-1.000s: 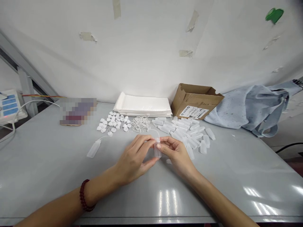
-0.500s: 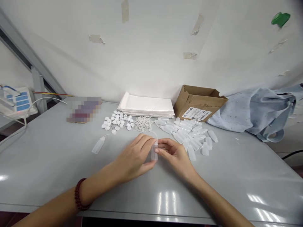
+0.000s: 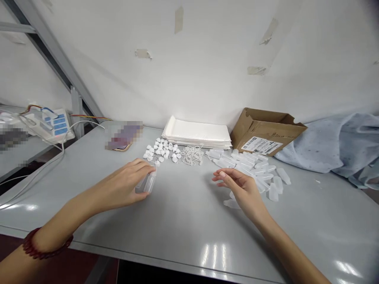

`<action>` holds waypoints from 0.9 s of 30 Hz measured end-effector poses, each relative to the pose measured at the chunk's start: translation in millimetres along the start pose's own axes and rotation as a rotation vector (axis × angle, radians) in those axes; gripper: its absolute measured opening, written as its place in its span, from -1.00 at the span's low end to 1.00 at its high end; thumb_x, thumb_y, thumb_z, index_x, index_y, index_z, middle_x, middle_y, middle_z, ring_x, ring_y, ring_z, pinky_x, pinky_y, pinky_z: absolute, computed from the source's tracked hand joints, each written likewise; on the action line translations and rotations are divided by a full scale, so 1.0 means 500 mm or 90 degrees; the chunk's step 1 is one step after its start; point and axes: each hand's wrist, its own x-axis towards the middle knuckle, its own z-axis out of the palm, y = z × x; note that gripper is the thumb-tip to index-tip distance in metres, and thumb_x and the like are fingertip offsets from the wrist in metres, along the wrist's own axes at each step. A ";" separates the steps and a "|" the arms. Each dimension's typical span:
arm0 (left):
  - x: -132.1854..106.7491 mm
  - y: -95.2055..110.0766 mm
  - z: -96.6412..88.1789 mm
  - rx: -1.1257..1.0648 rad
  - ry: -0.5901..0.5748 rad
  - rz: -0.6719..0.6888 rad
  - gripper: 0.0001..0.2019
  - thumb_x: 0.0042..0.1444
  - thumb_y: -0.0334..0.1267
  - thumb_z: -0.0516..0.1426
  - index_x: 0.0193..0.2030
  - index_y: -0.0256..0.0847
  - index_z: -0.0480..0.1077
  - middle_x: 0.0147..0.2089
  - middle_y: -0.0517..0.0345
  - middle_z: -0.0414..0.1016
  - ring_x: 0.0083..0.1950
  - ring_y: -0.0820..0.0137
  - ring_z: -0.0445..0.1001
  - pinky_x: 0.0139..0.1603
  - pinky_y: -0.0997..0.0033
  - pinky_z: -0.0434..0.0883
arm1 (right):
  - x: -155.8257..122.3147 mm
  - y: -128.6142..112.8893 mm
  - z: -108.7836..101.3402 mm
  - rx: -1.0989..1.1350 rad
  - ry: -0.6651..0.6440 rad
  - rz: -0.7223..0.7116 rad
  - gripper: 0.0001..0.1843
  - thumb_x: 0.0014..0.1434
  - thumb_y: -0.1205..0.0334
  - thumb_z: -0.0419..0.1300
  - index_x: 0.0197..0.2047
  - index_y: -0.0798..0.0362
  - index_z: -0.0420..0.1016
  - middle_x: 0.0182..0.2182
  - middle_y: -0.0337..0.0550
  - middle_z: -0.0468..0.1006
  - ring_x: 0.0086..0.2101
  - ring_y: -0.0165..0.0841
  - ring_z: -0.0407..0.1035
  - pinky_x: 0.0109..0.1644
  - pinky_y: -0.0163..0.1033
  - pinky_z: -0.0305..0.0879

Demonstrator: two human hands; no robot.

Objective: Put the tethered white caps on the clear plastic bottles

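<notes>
The left hand [image 3: 124, 185] curls around a translucent plastic bottle [image 3: 147, 182] above the grey worktop [image 3: 183, 225]. The half-open, empty right hand [image 3: 241, 189] hovers beside a heap of frosted plastic bottles [image 3: 260, 171]. Open worktop lies between the hands, with small white plastic caps [image 3: 161, 150] beyond.

Bottle [image 3: 145, 182] is looking milky white
Bracelet [image 3: 38, 255] is showing dark red beads, cloth [image 3: 308, 148] is showing pale blue with white speckles

A string of round, dark red beads [image 3: 40, 255] circled the left wrist just behind the left hand [image 3: 118, 185] in a single loop; the left forearm [image 3: 71, 213] and right forearm [image 3: 284, 240] were bare.
</notes>
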 end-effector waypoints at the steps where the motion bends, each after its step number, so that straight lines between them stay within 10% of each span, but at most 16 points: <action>1: 0.001 -0.003 -0.002 0.003 -0.010 -0.002 -0.63 0.08 -0.22 0.13 0.06 -0.16 0.31 0.00 0.07 0.40 0.07 0.21 0.32 0.05 0.26 0.32 | 0.000 0.000 0.000 0.001 0.001 0.001 -0.66 0.14 -0.07 0.21 -0.24 0.04 0.55 -0.25 -0.09 0.59 -0.19 -0.23 0.49 -0.08 -0.11 0.45; 27: 0.012 -0.036 -0.019 0.034 -0.100 -0.058 -0.52 0.04 -0.05 0.14 0.11 -0.12 0.37 -0.03 0.04 0.38 0.05 0.14 0.28 -0.02 0.26 0.29 | -0.005 -0.003 -0.007 -0.055 0.025 0.015 -0.63 0.17 -0.09 0.17 -0.24 0.06 0.55 -0.32 -0.09 0.59 -0.31 -0.28 0.47 -0.17 -0.15 0.38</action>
